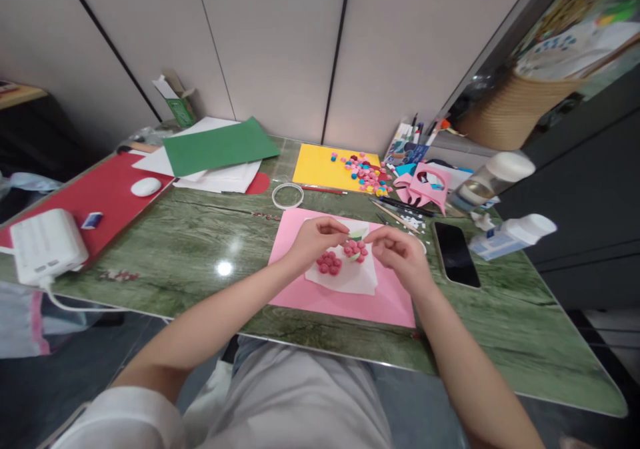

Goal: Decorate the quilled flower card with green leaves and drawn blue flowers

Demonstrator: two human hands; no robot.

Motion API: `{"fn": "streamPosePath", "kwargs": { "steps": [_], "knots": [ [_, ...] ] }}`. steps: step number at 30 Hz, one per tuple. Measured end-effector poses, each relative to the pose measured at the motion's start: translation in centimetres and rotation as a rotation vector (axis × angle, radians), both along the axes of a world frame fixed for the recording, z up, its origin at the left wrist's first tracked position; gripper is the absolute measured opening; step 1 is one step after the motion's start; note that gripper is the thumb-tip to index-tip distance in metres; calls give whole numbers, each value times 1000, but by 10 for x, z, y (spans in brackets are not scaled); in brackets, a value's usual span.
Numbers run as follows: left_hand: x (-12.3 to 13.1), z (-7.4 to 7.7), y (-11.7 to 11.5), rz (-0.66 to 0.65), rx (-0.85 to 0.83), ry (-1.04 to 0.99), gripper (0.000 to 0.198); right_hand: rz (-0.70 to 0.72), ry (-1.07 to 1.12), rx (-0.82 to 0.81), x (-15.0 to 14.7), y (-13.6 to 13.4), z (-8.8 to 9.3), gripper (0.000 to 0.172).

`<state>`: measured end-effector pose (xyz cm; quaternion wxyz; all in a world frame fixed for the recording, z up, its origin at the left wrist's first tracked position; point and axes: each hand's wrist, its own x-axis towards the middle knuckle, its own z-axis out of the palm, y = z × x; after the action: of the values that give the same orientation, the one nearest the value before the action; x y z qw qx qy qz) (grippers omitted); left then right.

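Your left hand (320,237) and right hand (403,257) flank a leafy red cluster (356,251); a plain cluster (329,263) lies beside it on white paper (357,283), over your pink sheet (390,307). A phone (456,254) lies to your right.

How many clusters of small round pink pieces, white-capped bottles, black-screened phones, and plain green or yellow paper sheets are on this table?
Clusters of small round pink pieces: 2
White-capped bottles: 2
Black-screened phone: 1
Green paper sheet: 1
Yellow paper sheet: 1
Total: 7
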<state>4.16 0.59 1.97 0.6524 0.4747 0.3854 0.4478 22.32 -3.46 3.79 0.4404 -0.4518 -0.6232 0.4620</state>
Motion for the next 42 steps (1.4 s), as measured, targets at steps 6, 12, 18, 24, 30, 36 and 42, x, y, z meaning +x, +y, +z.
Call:
{"fn": "streamPosePath", "kwargs": {
  "steps": [6, 12, 18, 24, 30, 36, 42],
  "knots": [
    [0, 1, -2, -5, 32, -19, 15, 44, 104, -227, -6, 5, -4, 19],
    [-1, -2, -2, -15, 61, -19, 14, 55, 147, -243, -6, 7, -9, 23],
    [0, -2, -2, -2, 76, -16, 13, 22, 151, -263, -7, 7, -7, 24],
    [0, 0, -2, 6, 72, -28, 13, 24, 170, -261, -6, 8, -8, 26],
    [0, -1, -3, 12, 69, -32, 13, 2, 151, -270, -7, 7, -7, 28],
    [-1, -2, -3, 7, 79, -35, 11, 7, 145, -259, -5, 7, -9, 29],
    [-2, -3, -2, -6, 84, -44, 11, 3, 153, -250, -7, 7, -9, 28]
  ]
}}
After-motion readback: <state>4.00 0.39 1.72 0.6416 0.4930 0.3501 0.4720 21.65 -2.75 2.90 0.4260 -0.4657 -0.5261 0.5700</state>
